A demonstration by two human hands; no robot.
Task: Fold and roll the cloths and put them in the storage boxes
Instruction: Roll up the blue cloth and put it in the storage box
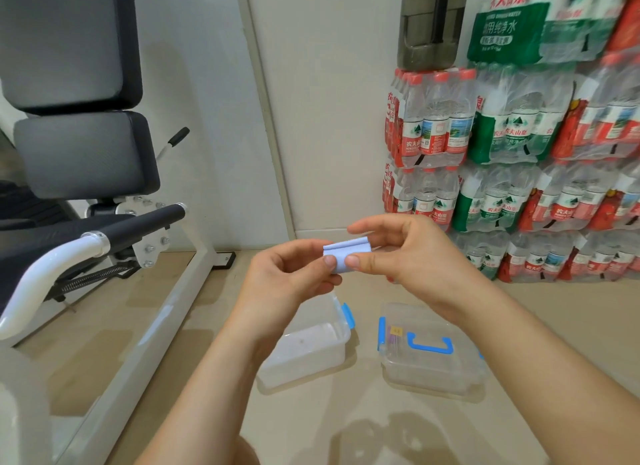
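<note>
A small light-blue cloth [344,255], folded and partly rolled, is held in the air at mid-frame between both hands. My left hand [294,274] pinches its left end between thumb and fingers. My right hand [398,253] pinches its right end, thumb in front and fingers behind. Below on the floor sits an open clear storage box [341,329] with a blue latch; a pale cloth seems to lie inside it. To its right lies a clear lid [433,364] with a blue handle.
A white-framed exercise machine [104,229] with black pads fills the left. Stacked shrink-wrapped packs of water bottles [519,145] line the right wall. The boxes stand on beige tiled floor [311,423].
</note>
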